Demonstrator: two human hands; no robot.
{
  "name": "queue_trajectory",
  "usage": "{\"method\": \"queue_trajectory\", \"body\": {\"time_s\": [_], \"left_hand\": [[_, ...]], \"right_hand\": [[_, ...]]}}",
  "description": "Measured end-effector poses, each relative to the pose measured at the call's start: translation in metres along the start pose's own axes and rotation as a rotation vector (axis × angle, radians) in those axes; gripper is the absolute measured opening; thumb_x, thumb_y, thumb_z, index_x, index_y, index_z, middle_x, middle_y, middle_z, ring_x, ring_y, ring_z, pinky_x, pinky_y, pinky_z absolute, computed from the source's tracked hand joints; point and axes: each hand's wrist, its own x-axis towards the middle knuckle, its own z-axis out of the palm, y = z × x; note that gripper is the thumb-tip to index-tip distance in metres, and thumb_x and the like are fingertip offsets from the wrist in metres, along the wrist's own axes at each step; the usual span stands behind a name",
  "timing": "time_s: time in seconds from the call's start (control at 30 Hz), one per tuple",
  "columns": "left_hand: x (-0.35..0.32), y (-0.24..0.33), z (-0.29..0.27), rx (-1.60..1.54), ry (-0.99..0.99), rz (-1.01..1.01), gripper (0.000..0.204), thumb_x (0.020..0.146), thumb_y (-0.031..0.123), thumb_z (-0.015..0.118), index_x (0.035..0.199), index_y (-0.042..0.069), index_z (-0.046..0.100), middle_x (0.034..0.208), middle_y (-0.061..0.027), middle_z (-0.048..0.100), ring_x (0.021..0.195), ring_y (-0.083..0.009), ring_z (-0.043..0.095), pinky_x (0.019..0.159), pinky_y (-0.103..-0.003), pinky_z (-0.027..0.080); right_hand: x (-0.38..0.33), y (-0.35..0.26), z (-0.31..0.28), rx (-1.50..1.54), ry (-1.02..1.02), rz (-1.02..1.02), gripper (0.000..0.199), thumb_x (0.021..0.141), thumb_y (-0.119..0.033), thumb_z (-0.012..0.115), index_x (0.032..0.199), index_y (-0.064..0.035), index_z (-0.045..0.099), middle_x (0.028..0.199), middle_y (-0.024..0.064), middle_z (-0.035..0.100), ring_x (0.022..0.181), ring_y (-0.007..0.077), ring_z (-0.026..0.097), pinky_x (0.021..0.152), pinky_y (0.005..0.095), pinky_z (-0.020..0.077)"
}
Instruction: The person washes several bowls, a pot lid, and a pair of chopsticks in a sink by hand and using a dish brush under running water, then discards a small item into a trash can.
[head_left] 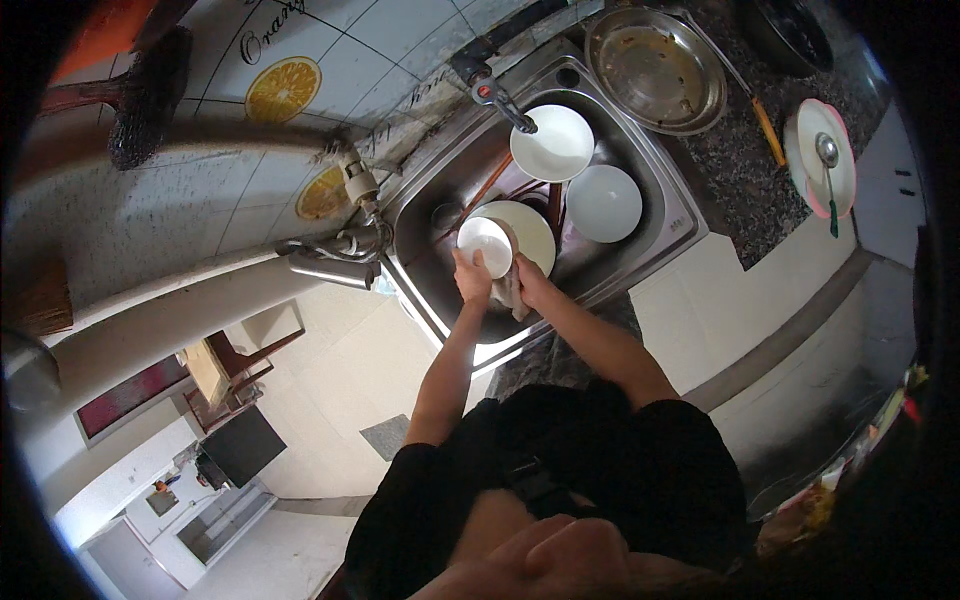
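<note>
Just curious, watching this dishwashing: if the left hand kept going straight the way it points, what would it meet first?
The left hand already grips a small white bowl. Straight beyond lies the sink basin, probably the chopsticks there, though depth is unclear.

Glossy white ceramic bowl, soft pale cloth, brushed steel sink, speckled stone counter.

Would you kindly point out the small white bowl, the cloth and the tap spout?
small white bowl [485,246], head view, inner face.
cloth [510,295], head view, bunched middle.
tap spout [510,112], head view, mid-pipe.
</note>
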Motion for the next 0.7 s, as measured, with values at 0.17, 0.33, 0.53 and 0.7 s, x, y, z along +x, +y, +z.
{"method": "queue_trajectory", "body": {"time_s": [0.17, 0.33, 0.53, 0.7], "left_hand": [[-0.004, 0.03, -0.047, 0.004, -0.047, -0.032, 0.044, 0.08, 0.018, 0.041, 0.121, 0.008, 0.027, 0.101, -0.0254, 0.05, 0.091, -0.041, 0.049, 0.078, -0.043, 0.039], [-0.022, 0.038, -0.037, -0.094, -0.044, 0.132, 0.041, 0.08, 0.011, 0.038, 0.119, 0.004, 0.028, 0.098, -0.0256, 0.051, 0.086, -0.0402, 0.051, 0.074, -0.044, 0.04], [-0.055, 0.085, 0.016, -0.609, -0.607, 0.109, 0.041, 0.083, 0.017, 0.042, 0.118, 0.002, 0.027, 0.091, -0.0174, 0.053, 0.076, -0.0254, 0.057, 0.06, -0.032, 0.047], [-0.075, 0.123, 0.022, -0.574, -0.835, 0.041, 0.035, 0.083, 0.021, 0.045, 0.112, 0.003, 0.036, 0.086, -0.0127, 0.055, 0.068, -0.0186, 0.059, 0.056, -0.025, 0.048]], "right_hand": [[-0.003, -0.022, 0.0, -0.796, -0.203, -0.308, 0.033, 0.084, -0.036, 0.035, 0.095, -0.0068, 0.048, 0.068, 0.0038, 0.049, 0.056, 0.0119, 0.046, 0.05, 0.0282, 0.0407], [-0.041, -0.053, -0.006, -1.543, 0.169, -0.925, 0.045, 0.077, -0.033, 0.048, 0.107, -0.0007, 0.041, 0.08, 0.0234, 0.055, 0.071, 0.0379, 0.054, 0.062, 0.0468, 0.0416], [-0.058, -0.144, -0.062, -1.741, 0.28, -0.679, 0.041, 0.076, -0.015, 0.042, 0.114, -0.0011, 0.036, 0.076, 0.0226, 0.056, 0.068, 0.0387, 0.054, 0.062, 0.0478, 0.0417], [-0.073, -0.189, -0.074, -1.704, 0.524, -0.691, 0.041, 0.076, -0.01, 0.038, 0.113, 0.007, 0.035, 0.088, 0.0241, 0.054, 0.077, 0.0369, 0.054, 0.068, 0.045, 0.0426]]}}
